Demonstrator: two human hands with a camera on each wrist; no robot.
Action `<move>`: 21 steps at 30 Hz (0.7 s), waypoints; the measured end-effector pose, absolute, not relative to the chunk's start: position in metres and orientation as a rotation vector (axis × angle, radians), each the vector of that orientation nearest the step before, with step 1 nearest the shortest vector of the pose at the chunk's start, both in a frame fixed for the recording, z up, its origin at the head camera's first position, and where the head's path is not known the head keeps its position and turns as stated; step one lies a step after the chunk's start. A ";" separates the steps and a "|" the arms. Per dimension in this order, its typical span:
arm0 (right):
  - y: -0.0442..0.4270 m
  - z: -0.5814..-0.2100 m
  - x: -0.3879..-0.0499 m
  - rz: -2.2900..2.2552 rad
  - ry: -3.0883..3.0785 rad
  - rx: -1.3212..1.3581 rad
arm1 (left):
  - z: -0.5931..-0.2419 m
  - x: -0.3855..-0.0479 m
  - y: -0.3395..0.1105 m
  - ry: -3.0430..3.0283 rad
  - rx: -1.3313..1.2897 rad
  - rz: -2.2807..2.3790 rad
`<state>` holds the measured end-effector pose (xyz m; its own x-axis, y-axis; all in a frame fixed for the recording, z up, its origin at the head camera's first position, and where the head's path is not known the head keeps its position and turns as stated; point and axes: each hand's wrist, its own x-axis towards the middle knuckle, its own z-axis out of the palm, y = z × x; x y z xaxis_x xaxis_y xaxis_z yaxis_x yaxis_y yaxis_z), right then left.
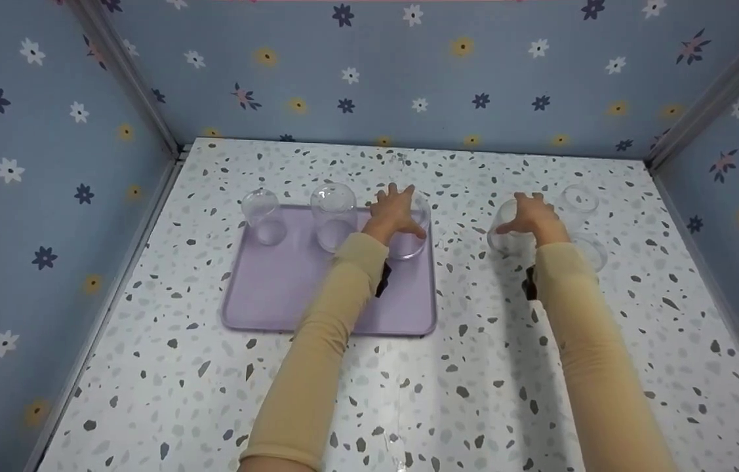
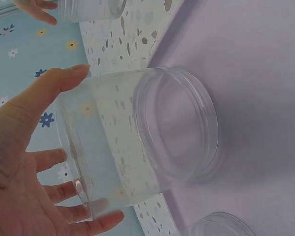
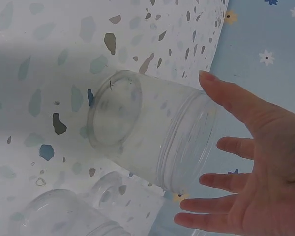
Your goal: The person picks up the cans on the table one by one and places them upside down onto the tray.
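My left hand (image 1: 395, 213) spans the upper end of a large clear jar (image 2: 123, 147) standing on the purple tray (image 1: 264, 288). In the left wrist view its thumb lies along one side and the fingers reach round the other; the jar's ridged end is down at the tray. To the right of the tray, my right hand (image 1: 535, 216) hovers with spread, fairly straight fingers at the ridged rim of another clear jar (image 3: 142, 128). This jar stands on the speckled table. In the right wrist view, gaps show between the fingers and the glass.
Left on the tray stand a small clear container (image 1: 261, 206) and a taller clear jar (image 1: 334, 213). More clear containers, one farther back (image 1: 580, 198) and one nearer (image 1: 591, 252), stand right of my right hand. Flower-patterned walls (image 1: 408, 85) border the speckled table (image 1: 461, 393).
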<state>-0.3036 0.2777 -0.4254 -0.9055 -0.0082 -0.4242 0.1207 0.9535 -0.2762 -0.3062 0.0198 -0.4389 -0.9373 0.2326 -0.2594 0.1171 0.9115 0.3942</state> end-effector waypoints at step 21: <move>0.279 -0.434 -0.310 -0.323 2.730 -0.004 | -0.442 -0.307 0.022 2.766 0.305 0.497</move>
<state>-0.3101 0.2794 -0.4343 -0.9239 -0.0473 -0.3796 0.0424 0.9735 -0.2247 -0.3065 0.0221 -0.4418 -0.9282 0.2602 -0.2661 0.1513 0.9170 0.3690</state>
